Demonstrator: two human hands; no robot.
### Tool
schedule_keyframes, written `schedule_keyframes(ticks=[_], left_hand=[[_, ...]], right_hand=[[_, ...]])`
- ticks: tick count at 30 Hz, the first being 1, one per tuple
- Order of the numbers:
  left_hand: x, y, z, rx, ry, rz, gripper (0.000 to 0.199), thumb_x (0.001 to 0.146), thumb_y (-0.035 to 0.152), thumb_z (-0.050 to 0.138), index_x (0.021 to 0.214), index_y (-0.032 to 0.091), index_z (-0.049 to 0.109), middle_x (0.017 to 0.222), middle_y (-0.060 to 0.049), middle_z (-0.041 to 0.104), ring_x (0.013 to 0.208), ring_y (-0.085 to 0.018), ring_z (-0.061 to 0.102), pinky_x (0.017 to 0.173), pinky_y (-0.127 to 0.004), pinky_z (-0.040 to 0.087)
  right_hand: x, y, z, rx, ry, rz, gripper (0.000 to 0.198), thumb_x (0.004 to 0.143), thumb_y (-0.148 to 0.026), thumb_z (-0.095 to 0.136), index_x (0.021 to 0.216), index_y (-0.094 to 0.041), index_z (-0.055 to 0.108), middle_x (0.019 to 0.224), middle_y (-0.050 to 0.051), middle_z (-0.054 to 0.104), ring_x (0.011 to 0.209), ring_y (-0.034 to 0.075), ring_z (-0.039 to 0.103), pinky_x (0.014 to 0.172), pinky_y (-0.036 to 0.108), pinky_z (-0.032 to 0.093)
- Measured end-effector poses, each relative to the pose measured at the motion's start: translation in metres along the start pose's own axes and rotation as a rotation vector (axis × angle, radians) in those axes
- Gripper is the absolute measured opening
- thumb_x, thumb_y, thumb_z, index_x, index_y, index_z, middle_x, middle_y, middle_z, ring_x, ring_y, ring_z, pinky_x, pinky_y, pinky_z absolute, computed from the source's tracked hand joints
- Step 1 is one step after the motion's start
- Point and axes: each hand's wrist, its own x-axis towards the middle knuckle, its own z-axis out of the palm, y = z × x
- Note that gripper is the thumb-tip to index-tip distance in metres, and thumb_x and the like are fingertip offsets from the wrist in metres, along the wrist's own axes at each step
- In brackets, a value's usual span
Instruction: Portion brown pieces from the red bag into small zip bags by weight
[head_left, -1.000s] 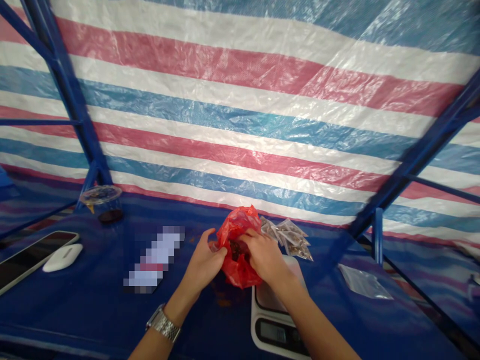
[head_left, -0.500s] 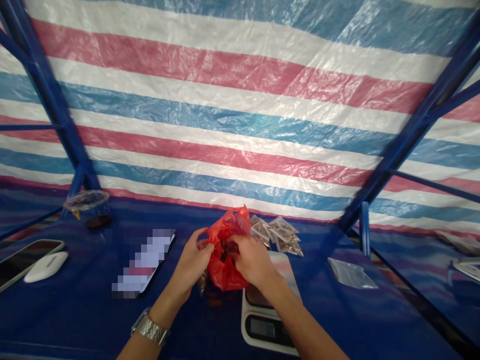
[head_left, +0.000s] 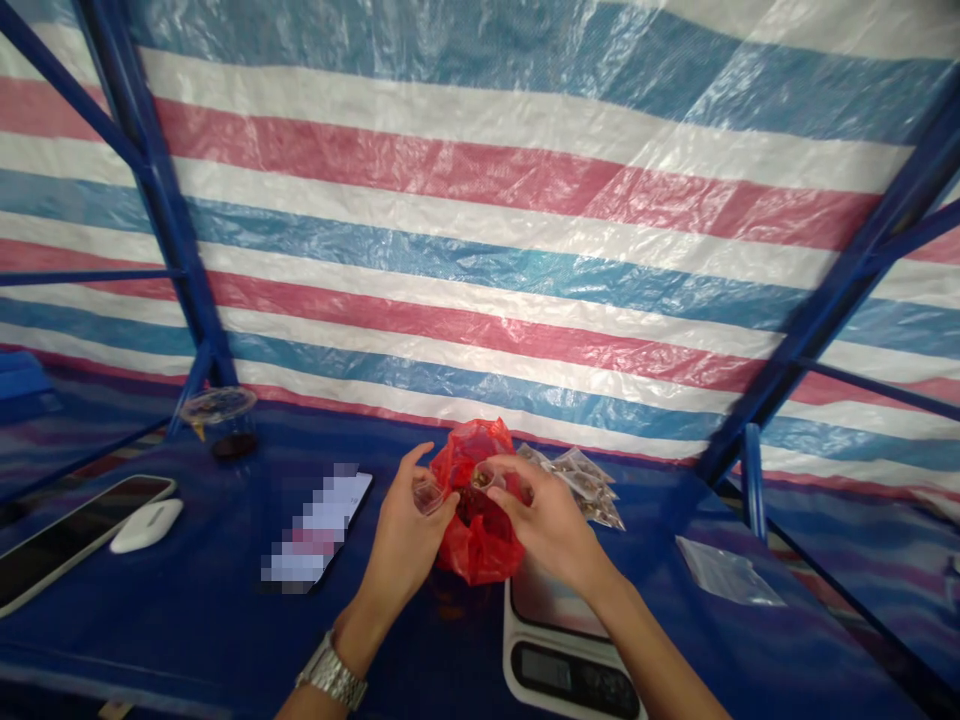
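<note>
A striped tarp hangs behind the blue tabletop (head_left: 187,600). Both hands grip a red bag (head_left: 480,535) beside the scale (head_left: 559,640): the left hand (head_left: 405,545) also pinches a small clear pouch (head_left: 429,494), and the right hand (head_left: 547,520) pulls the bag's mouth.

right hand (head_left: 551,520) lifted out of red bag (head_left: 480,530), left hand (head_left: 409,530) raised

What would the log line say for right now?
left hand: pinches small clear packet | right hand: at crumpled red plastic bag mouth | white digital kitchen scale: beside bag
</note>
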Motion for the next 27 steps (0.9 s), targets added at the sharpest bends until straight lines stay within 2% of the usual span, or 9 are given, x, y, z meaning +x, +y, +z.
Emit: schedule_keyframes(ticks=[3,7,11,15,18,21,24,27], left_hand=[[-0.003,0.007,0.002,-0.004,-0.033,0.031,0.063,0.084,0.028,0.074,0.143,0.024,0.053,0.090,0.003,0.063,0.083,-0.015,0.067,0.088,-0.031,0.054],[-0.003,0.000,0.004,-0.045,-0.096,0.042,0.066,0.085,0.031,0.075,0.145,0.024,0.050,0.101,-0.002,0.069,0.092,-0.019,0.071,0.089,-0.035,0.057],[0.001,-0.013,0.004,-0.027,-0.109,0.083,0.072,0.083,0.028,0.075,0.149,0.024,0.046,0.126,-0.010,0.069,0.110,-0.024,0.071,0.100,-0.041,0.056],[0.001,-0.018,0.005,-0.062,-0.129,0.091,0.074,0.084,0.026,0.074,0.151,0.022,0.044,0.130,-0.013,0.068,0.111,-0.025,0.072,0.097,-0.041,0.058],[0.001,-0.016,0.006,-0.029,-0.099,0.135,0.071,0.084,0.026,0.074,0.149,0.023,0.047,0.129,-0.012,0.068,0.112,-0.025,0.070,0.096,-0.039,0.057],[0.000,-0.010,0.005,0.043,-0.063,0.142,0.069,0.084,0.028,0.074,0.148,0.023,0.048,0.113,-0.006,0.069,0.099,-0.020,0.069,0.093,-0.037,0.056],[-0.001,0.002,0.000,0.092,0.007,0.127,0.066,0.086,0.030,0.072,0.147,0.024,0.048,0.096,0.001,0.061,0.081,-0.015,0.062,0.085,-0.033,0.054],[-0.004,0.014,-0.008,0.170,0.157,0.101,0.062,0.087,0.037,0.070,0.144,0.023,0.051,0.093,0.001,0.056,0.078,-0.016,0.059,0.079,-0.032,0.053]], right_hand=[[0.002,-0.018,-0.001,0.020,-0.016,-0.101,0.029,0.095,-0.019,0.064,0.121,-0.027,0.072,0.124,0.003,0.077,0.114,0.022,0.070,0.105,0.036,0.050],[0.010,-0.035,0.007,-0.157,-0.102,-0.269,0.032,0.093,-0.010,0.065,0.119,-0.027,0.074,0.122,0.004,0.076,0.114,0.023,0.069,0.107,0.040,0.050],[0.017,-0.037,0.015,-0.345,-0.147,-0.432,0.050,0.088,0.002,0.061,0.126,-0.028,0.073,0.127,0.005,0.072,0.120,0.025,0.064,0.109,0.045,0.049],[0.018,-0.037,0.017,-0.413,-0.152,-0.481,0.057,0.089,0.004,0.058,0.131,-0.031,0.072,0.128,0.004,0.071,0.120,0.025,0.064,0.109,0.047,0.050],[0.018,-0.037,0.016,-0.390,-0.123,-0.491,0.050,0.094,-0.001,0.057,0.131,-0.031,0.072,0.130,0.004,0.070,0.121,0.024,0.064,0.109,0.045,0.049],[0.019,-0.032,0.009,-0.353,-0.057,-0.451,0.040,0.098,-0.009,0.061,0.129,-0.030,0.072,0.134,0.004,0.069,0.123,0.023,0.064,0.110,0.042,0.048],[0.019,-0.018,0.001,-0.407,0.004,-0.285,0.034,0.098,-0.019,0.065,0.131,-0.027,0.072,0.135,0.007,0.069,0.121,0.024,0.066,0.109,0.040,0.048],[0.018,-0.002,0.000,-0.553,-0.119,-0.119,0.033,0.096,-0.019,0.066,0.126,-0.025,0.075,0.127,0.010,0.073,0.114,0.026,0.069,0.107,0.040,0.048]])
